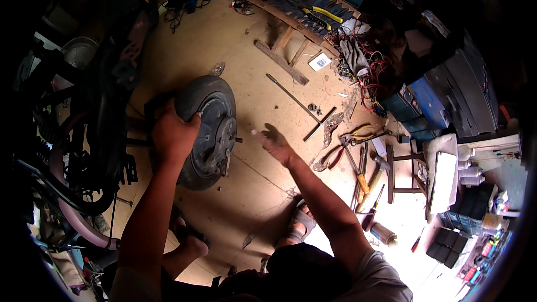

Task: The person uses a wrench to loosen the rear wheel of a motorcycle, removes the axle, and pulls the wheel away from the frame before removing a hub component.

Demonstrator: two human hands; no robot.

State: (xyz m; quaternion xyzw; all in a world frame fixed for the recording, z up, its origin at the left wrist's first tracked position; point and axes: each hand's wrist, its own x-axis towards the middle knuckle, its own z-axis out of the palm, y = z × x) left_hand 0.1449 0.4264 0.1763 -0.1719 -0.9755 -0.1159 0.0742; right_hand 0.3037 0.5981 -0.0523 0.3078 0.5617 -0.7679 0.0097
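My left hand (174, 130) grips the near left side of a black tyred wheel (219, 93), its thumb lying over the rim. The wheel stands upright, with a hub plate (222, 141) and a short axle sticking out to the right. My right hand (273, 143) is open in the air to the right of the axle, holding nothing. Beyond it a long T-handled wrench (293, 95) lies on the floor, with small dark metal parts beside it. A dark two-wheeler frame (100, 134) stands to the left of the wheel.
Pliers (335, 157), a hammer (380, 165), screwdrivers and a spray can (383, 234) lie on the floor at right. A small wooden stool (282, 59) with tools stands ahead, beside tangled wires (375, 72). Boxes and bins (458, 95) line the right side.
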